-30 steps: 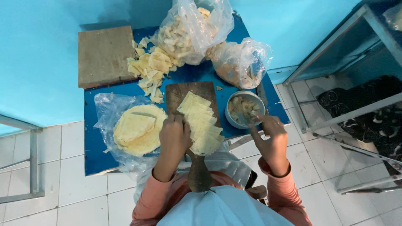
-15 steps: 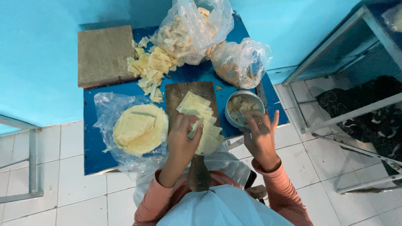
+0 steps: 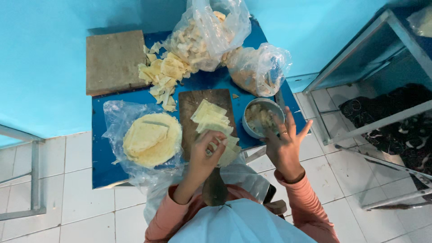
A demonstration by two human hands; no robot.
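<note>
On the wooden cutting board (image 3: 189, 118), my left hand (image 3: 204, 155) pinches a wrapper strip (image 3: 215, 120) off the stack while my right hand (image 3: 284, 145), fingers splayed and empty, hovers by the metal filling bowl (image 3: 262, 118), so filling seems due.

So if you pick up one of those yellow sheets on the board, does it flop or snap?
Probably flops. The pale sheets look thin and lie flat, fanned over one another on the wooden board. The left hand pinches one with just its fingers, so it seems light. The torn scraps suggest they rip easily.
</note>
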